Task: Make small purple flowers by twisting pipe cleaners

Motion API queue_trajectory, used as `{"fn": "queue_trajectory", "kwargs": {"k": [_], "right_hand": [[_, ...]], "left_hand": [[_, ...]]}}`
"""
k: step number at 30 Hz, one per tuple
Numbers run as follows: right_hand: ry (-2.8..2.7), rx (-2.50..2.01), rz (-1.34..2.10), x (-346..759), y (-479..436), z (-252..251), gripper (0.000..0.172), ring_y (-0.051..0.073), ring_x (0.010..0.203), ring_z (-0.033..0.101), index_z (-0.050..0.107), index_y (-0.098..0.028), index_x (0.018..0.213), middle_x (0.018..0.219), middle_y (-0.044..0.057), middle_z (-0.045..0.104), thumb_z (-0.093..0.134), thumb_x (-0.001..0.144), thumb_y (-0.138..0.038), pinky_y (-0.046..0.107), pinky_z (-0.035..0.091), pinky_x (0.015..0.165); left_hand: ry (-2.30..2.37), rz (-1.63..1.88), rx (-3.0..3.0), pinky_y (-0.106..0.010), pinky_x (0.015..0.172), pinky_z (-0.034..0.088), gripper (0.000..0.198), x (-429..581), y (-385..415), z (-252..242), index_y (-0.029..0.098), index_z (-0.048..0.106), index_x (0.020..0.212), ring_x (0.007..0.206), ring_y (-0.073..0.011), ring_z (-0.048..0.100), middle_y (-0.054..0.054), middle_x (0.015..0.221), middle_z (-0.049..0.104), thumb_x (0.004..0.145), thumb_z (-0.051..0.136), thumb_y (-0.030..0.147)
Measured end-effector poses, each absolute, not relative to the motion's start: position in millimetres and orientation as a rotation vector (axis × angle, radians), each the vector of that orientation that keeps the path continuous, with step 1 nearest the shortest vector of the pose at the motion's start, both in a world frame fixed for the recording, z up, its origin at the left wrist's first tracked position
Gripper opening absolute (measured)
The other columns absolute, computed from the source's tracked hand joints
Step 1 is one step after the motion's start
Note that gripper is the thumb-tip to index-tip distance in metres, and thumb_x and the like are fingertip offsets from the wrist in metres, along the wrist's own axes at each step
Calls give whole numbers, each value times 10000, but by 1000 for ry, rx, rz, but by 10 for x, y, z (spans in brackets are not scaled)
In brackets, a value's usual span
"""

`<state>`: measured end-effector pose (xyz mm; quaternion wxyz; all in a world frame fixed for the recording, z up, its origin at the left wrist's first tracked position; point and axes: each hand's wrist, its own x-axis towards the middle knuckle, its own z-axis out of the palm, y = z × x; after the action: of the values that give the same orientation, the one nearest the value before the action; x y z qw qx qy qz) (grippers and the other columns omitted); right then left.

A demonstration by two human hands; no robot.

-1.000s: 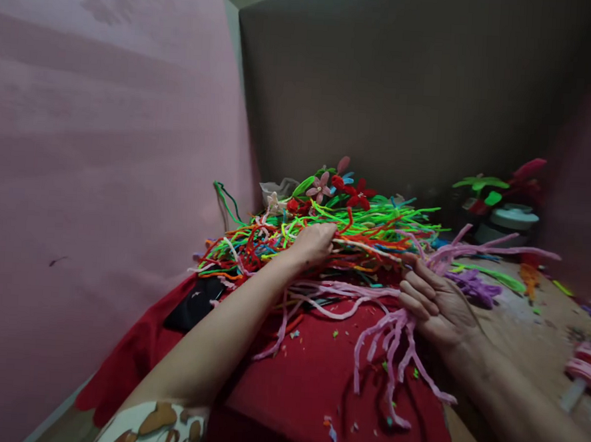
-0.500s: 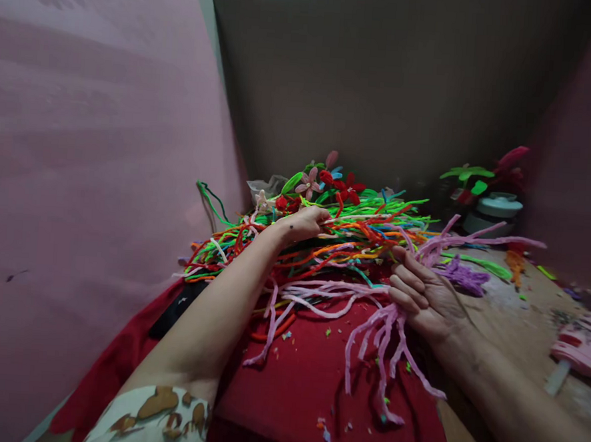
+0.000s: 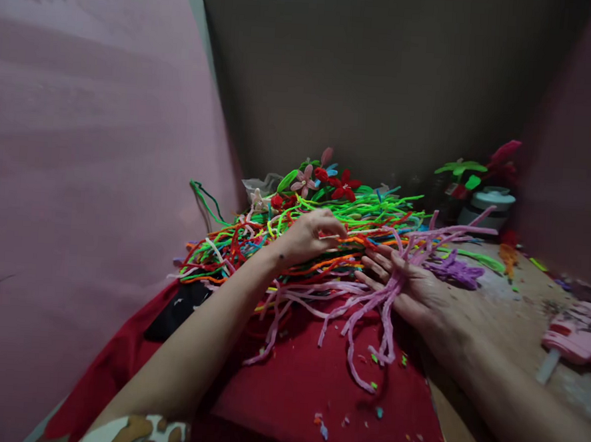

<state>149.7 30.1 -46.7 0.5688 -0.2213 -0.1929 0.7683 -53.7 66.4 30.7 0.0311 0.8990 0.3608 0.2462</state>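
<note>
A wide heap of fuzzy craft stems [image 3: 376, 212] in green, orange, red and other colours covers the back of a red cloth [image 3: 285, 387]. Over its middle, my left hand [image 3: 307, 238] is bent, thumb and fingers curled near orange and red stems; whether it pinches one is too small to tell. To its right, my right hand [image 3: 412, 285] lies palm up with its fingers stretched out, and a bunch of pink stems [image 3: 391, 297] hangs between thumb and palm. More pale pink stems [image 3: 316, 292] lie along the heap's front edge.
Fuzzy flowers [image 3: 345, 185] stand behind the heap. A black phone-like object [image 3: 174, 313] lies at left. On the right are a purple fuzzy piece [image 3: 455, 269], a lidded container [image 3: 494, 203] and a pink glue gun [image 3: 576, 338]. Pink walls rise on both sides.
My right hand has opened from a curled grip and moved slightly left with the pink bunch. My left hand has moved a little right and down, its fingers now curled over the heap.
</note>
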Motion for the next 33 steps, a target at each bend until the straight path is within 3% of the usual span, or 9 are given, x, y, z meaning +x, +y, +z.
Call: {"fn": "queue_trajectory", "kwargs": {"k": [2,6,10,13,17,21,25,28,33], "right_hand": [[-449,-506,1801,1486,290,-453,193,203,946,618,615,-211,958,1035,67,649,488,834,-137,441,552,761],[-401,-552,1784,1460,272,-403,213,201,941,622,625,-226,953,983,59,667,490,823,-125,455,531,812],[-401,-604,1777,1458,271,-396,199,207,1025,588,634,-228,933,1040,54,660,503,816,-134,473,496,864],[-434,-614,1777,1465,270,-410,168,217,1091,550,640,-227,901,1091,50,647,529,800,-152,474,488,863],[-439,-636,1755,1462,254,-391,173,216,1106,541,643,-232,880,1091,47,648,529,788,-140,469,486,851],[-393,-680,1752,1444,233,-335,191,211,1096,547,644,-196,892,1070,68,657,504,793,-110,437,489,846],[-396,-642,1760,1448,226,-324,189,206,969,612,645,-177,893,980,75,684,501,795,-103,391,523,763],[-441,-649,1744,1462,220,-342,151,188,781,650,654,-167,858,845,66,699,532,784,-118,326,537,621],[-635,-733,1744,1409,149,-338,142,125,577,601,669,-148,824,722,33,676,657,683,-153,207,440,439]], "left_hand": [[1081,479,3012,-289,772,407,225,-441,496,173,189,669,786,813,-161,527,-52,798,576,833,471,286],[1321,162,3251,-358,771,397,195,-349,400,-147,127,650,755,848,-223,517,-117,822,589,805,481,210],[1206,283,3053,-319,763,400,153,-472,476,-95,141,625,730,830,-193,509,-80,827,590,772,541,262],[923,357,2697,-271,781,404,102,-619,489,98,141,614,702,822,-150,525,-46,829,604,760,551,197],[787,495,2120,-280,811,414,106,-811,442,228,121,629,772,885,-164,549,-60,921,617,723,616,214],[787,653,1722,-258,713,426,144,-976,443,200,104,626,796,715,-121,559,-44,787,620,712,631,220],[802,876,1543,-187,557,371,139,-1003,474,157,96,609,739,548,-58,487,-33,687,622,697,644,223],[787,987,1496,-190,562,380,142,-920,446,148,114,599,759,552,-68,508,-20,648,614,714,632,245],[889,908,1614,-177,451,316,196,-683,294,161,119,630,809,435,-47,415,38,503,497,752,604,305]]}}
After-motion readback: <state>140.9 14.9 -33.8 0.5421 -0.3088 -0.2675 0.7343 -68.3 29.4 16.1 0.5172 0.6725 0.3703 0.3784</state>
